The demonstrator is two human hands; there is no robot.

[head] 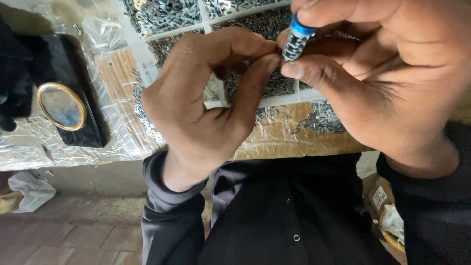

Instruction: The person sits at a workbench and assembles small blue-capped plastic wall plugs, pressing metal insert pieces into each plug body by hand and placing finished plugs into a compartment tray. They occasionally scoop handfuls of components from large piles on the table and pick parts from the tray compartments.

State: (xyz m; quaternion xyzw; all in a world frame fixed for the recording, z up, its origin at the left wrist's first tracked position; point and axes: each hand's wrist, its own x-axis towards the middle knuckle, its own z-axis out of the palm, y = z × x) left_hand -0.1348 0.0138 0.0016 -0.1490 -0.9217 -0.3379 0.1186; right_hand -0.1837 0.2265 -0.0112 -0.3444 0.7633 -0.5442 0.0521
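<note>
1. Far left of my grip: black phone (73, 93) with a gold ring on its back, lying on clear plastic wrap (29, 142) over the bench.
2. My left hand (206, 108) is closed, thumb and forefinger pinched at the lower end of the stack; what sits between the tips I cannot tell.
3. Small metal stack with blue cap (297, 41) is up in the air between both hands, above the tray.
4. My right hand (382, 83) is closed on it, fingertips on the cap end, thumb under.
5. Handling, my guess: light, stiff, slick metal with loose links, so hold by the cap and pinch the end.
6. Behind the grip: white divided tray (260, 102) full of tiny grey metal parts (167, 14); loose ones (321, 120) spilled just below my right hand.
7. Under the bench: tiled floor (73, 235), crumpled white rag (32, 189).
</note>
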